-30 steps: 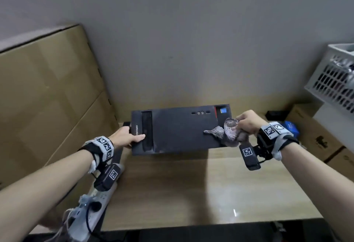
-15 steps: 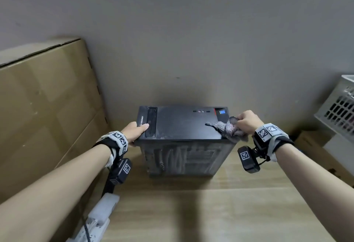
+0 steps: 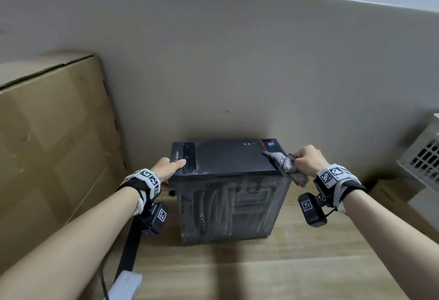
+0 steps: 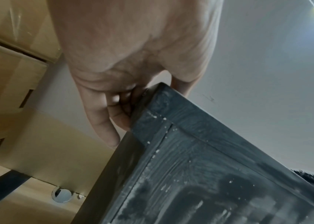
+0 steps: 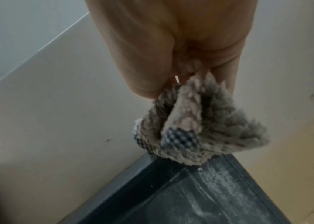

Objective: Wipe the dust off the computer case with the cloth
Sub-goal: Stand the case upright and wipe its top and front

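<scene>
The black computer case (image 3: 228, 180) stands on the wooden table against the wall, its front panel facing up and its dusty, streaked side panel (image 3: 228, 209) toward me. My left hand (image 3: 167, 169) grips the case's top left edge, thumb on the panel and fingers down the left side (image 4: 102, 121). The case's dusty corner (image 4: 200, 151) fills the left wrist view. My right hand (image 3: 308, 160) grips a bunched grey cloth (image 3: 282, 163) at the top right edge; a corner of the cloth lies on the front panel. In the right wrist view the cloth (image 5: 206, 128) hangs from the fist above the case (image 5: 200, 197).
A large cardboard box (image 3: 52, 147) stands close on the left of the case. A white perforated crate (image 3: 425, 154) and brown boxes (image 3: 392, 195) are at the right. A black strap and a white power strip (image 3: 126, 285) lie at the near left. The beige wall (image 3: 237, 73) is right behind.
The case has been tipped from lying with its front toward me to standing with the front panel up and the dusty side facing me. Both hands stayed on its ends.
</scene>
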{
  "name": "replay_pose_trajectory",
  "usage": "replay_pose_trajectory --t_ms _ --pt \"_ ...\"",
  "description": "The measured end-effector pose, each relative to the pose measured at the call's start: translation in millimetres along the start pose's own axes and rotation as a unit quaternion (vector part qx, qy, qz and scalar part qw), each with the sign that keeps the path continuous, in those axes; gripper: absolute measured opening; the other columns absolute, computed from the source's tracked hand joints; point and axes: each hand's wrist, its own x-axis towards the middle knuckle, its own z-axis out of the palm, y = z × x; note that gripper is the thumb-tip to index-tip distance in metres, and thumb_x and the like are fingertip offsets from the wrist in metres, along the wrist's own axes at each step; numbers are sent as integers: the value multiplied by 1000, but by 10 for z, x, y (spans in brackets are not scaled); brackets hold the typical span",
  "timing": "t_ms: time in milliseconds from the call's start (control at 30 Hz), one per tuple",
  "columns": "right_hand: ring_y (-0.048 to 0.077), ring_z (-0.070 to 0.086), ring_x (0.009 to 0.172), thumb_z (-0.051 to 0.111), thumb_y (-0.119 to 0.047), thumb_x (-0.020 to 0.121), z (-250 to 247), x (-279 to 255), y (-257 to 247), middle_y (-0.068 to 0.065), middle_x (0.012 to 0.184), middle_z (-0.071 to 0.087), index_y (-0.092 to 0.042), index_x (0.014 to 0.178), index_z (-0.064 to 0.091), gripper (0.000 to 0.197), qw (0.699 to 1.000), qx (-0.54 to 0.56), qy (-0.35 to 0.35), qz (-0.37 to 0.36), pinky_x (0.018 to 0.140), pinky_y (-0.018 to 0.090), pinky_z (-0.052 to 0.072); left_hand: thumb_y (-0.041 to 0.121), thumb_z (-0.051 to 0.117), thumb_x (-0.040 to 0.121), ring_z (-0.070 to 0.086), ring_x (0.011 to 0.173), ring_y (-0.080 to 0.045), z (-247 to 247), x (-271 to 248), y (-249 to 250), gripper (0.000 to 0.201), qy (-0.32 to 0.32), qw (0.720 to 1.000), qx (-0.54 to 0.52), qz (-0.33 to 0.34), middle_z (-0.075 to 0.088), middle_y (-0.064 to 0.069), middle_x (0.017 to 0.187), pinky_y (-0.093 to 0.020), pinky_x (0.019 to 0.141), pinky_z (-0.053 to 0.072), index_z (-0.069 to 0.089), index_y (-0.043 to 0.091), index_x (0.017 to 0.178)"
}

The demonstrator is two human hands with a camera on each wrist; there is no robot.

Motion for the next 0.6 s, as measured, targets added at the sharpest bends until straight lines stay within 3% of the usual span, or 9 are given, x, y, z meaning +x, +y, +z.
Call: replay_pose_trajectory --t_ms 100,200,300,367,400,467,533,600 --pt "26 64 68 56 -3 74 -163 38 -14 4 64 68 -15 61 69 23 999 21 33 -30 59 29 51 70 58 51 68 88 -32 38 -164 90 81 12 1000 -5 6 71 -13 98 -49 89 54 64 8 102" --pt "19 53 57 59 -7 76 -255 32 -126 1 58 59 -10 70 71 14 974 171 95 -116 55 25 42 69 56 54 68 88 -33 96 -238 97 72 23 1000 -17 5 71 -12 96 -49 90 53 65 11 97" --pt "9 59 65 65 -9 82 -93 -15 -306 -5 70 67 -16 85 76 13 943 270 53 -186 64 27 49 70 54 55 67 90 -31 143 -209 61 73 41 999 -26 4 70 -10 98 -48 93 51 66 12 99" --pt "15 66 93 66 -19 86 160 5 -399 -1 98 74 -20 102 76 19 959 188 26 -211 86 32 51 71 52 54 65 96 -31 157 -211 62 83 52 998 -28 0 68 -11 107 -46 96 49 63 10 109" --pt "20 59 114 61 -33 88 307 -22 -445 2 120 68 -20 114 72 31 969 89 17 -228 100 33 43 71 52 55 64 100 -31 162 -134 23 86 56 998 -35 -6 67 -11 112 -46 97 48 62 9 114" --pt "22 24 146 41 -55 91 638 -63 -453 1 158 35 -23 142 52 61 963 -74 -6 -259 120 35 15 70 51 58 61 108 -32 185 -232 87 88 69 997 -35 -10 63 -11 122 -46 101 46 58 9 121" --pt "14 0 152 29 -57 99 894 -135 -442 -4 166 8 -21 156 25 67 953 -121 4 -279 123 35 -3 67 50 74 46 131 -31 231 -484 239 86 81 996 -31 3 45 -6 147 -46 112 34 42 14 142" --pt "14 5 152 24 -54 102 1050 -188 -453 -4 166 9 -21 157 20 65 953 -113 38 -279 124 35 1 50 43 96 21 147 -23 299 -570 253 72 88 995 -37 40 17 1 161 -40 119 18 14 21 155"
